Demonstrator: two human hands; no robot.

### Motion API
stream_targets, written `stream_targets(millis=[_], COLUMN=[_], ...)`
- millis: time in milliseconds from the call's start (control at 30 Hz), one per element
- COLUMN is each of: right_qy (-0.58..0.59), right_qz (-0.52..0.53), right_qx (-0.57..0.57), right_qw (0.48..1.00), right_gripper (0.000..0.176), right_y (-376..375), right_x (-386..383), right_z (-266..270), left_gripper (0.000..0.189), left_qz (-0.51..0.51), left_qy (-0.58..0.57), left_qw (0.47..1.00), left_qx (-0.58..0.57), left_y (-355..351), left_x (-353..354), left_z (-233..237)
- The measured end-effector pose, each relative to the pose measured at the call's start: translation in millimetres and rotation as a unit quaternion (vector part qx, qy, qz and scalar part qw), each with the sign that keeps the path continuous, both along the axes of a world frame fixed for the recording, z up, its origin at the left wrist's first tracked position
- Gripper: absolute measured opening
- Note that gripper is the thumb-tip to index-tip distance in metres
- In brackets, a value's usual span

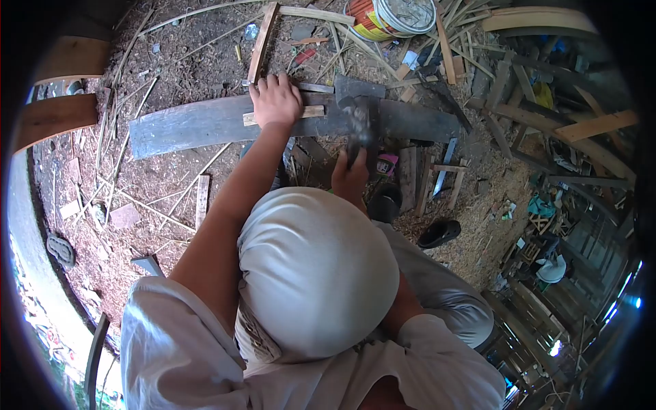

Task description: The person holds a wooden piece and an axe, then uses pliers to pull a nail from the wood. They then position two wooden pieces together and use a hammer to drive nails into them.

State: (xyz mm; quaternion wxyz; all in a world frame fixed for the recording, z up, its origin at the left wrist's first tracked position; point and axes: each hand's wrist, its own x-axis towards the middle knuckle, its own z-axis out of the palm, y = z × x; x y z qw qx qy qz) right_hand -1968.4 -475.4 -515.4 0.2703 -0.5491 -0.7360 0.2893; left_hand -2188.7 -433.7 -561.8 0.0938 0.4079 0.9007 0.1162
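Note:
My left hand [277, 101] lies with fingers spread over a short wooden strip [313, 111], pressing it on a long grey plank [198, 124]. My right hand [350, 175] is wrapped round the lower end of a dark tool [363, 126], which stands over the plank to the right of my left hand. Its middle is blurred, so its exact kind is hard to tell. A dark block-like piece [359, 87] is at the tool's top, by the plank's far edge. A thin metal-like bar [316, 87] lies just beyond my left fingers.
A paint bucket [403, 17] stands beyond the plank. Wood strips and shavings litter the ground. Curved boards [58, 121] are at the left, and a pile of timber [581, 137] is at the right. A black shoe [439, 234] lies near my leg.

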Motion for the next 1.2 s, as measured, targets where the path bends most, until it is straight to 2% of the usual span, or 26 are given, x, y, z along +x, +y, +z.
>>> stream_targets(millis=[33,100,133,200,233,300,433,500,533,567,600,633,667,700,733,767,833,900,967,1000,1067,1200], right_qy=[-0.002,-0.120,-0.119,-0.068,-0.068,0.003,-0.042,-0.073,-0.003,0.002,0.023,0.044,0.099,0.098,0.072,0.047,0.036,0.027,-0.051,-0.052,-0.015,-0.023], right_qz=[-0.002,0.067,0.067,0.017,0.019,0.006,0.013,0.054,0.053,0.057,0.017,-0.026,-0.048,-0.059,-0.061,-0.062,-0.061,-0.048,-0.012,-0.014,-0.057,-0.064], right_qx=[0.000,-0.053,-0.049,-0.026,-0.026,-0.021,0.014,-0.052,-0.049,-0.048,-0.095,-0.142,-0.134,-0.136,-0.181,-0.227,-0.203,-0.176,-0.165,-0.162,-0.241,-0.271], right_qw=[1.000,0.989,0.989,0.997,0.997,1.000,0.999,0.995,0.997,0.997,0.995,0.989,0.985,0.984,0.979,0.971,0.977,0.983,0.985,0.985,0.969,0.960], right_gripper=[0.031,0.031,0.031,0.032,0.032,0.033,0.032,0.031,0.030,0.030,0.031,0.032,0.034,0.034,0.035,0.036,0.037,0.038,0.042,0.042,0.044,0.045], right_y=[-1,2,6,11,13,12,3,-1,-3,-6,-10,-14,-20,-21,-23,-25,-34,-41,-53,-58,-69,-79], right_x=[3,5,2,-8,-10,-11,1,3,3,4,6,7,9,13,22,30,46,54,64,66,63,65], right_z=[-4,-9,-11,-9,-3,8,-5,-12,-11,-10,-7,-5,-4,1,8,13,5,-2,2,0,-9,-32], left_gripper=[0.035,0.035,0.035,0.035,0.035,0.035,0.035,0.034,0.032,0.031,0.031,0.031,0.033,0.035,0.043,0.043,0.045,0.042,0.036,0.036,0.031,0.029], left_qz=[-0.002,0.003,0.003,0.000,-0.003,0.001,0.004,0.005,0.003,0.002,-0.018,-0.019,-0.076,-0.135,-0.201,-0.213,-0.285,-0.265,-0.272,-0.274,-0.197,-0.198], left_qy=[-0.002,0.025,0.020,0.013,0.005,0.001,0.019,0.024,0.017,0.010,0.027,0.031,0.017,-0.003,-0.019,-0.026,-0.009,-0.005,-0.042,-0.044,-0.095,-0.124], left_qw=[1.000,0.999,0.999,1.000,1.000,1.000,0.999,0.999,0.997,0.995,0.989,0.989,0.975,0.954,0.949,0.947,0.939,0.945,0.942,0.941,0.951,0.944], left_qx=[0.000,0.034,0.025,0.015,0.001,0.006,0.026,0.040,0.070,0.097,0.146,0.144,0.207,0.267,0.241,0.238,0.193,0.191,0.191,0.194,0.217,0.231], left_y=[0,0,0,1,1,0,0,1,1,-2,-7,-13,-21,-29,-41,-50,-61,-62,-61,-61,-62,-62], left_x=[1,2,1,0,-1,-2,2,2,1,-1,-4,-6,-8,-7,-7,-1,1,0,0,4,11,9], left_z=[-3,-5,-4,-3,-3,-1,-5,-3,-4,-6,-3,-1,0,6,18,17,12,6,8,10,22,38])
